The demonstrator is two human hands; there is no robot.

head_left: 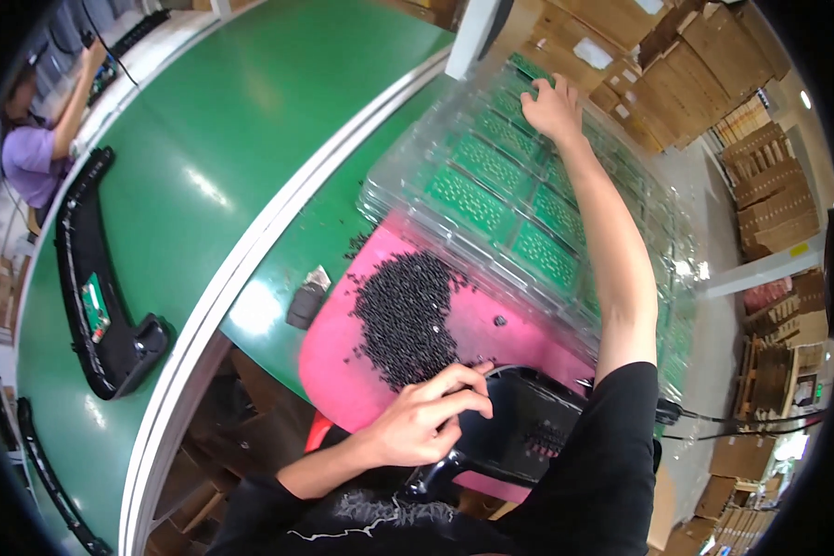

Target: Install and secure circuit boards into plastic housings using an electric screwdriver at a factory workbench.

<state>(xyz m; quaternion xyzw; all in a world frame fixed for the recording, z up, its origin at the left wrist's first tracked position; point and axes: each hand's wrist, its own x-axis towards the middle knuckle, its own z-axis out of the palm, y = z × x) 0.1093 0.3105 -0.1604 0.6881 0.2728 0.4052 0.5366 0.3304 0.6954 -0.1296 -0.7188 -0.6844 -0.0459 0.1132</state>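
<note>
My right hand (554,111) reaches to the far end of a clear plastic tray (380,190) holding several green circuit boards (472,196). Its fingers are apart and bent down over the boards, with nothing visible in them. My left hand (423,417) is at the left rim of a glossy black plastic housing (514,417), fingers curled in. Whatever those fingers hold, if anything, is hidden. Just beyond this hand a heap of small black screws (406,315) covers part of a pink mat (343,375). My right sleeve hides part of the housing.
Left of a white rail (278,213), a green conveyor (278,83) carries a curved black housing (88,250) with a small board. A dark small block (305,304) lies beside the mat. Cardboard boxes (611,56) stand beyond the tray. Another person (37,153) sits at far left.
</note>
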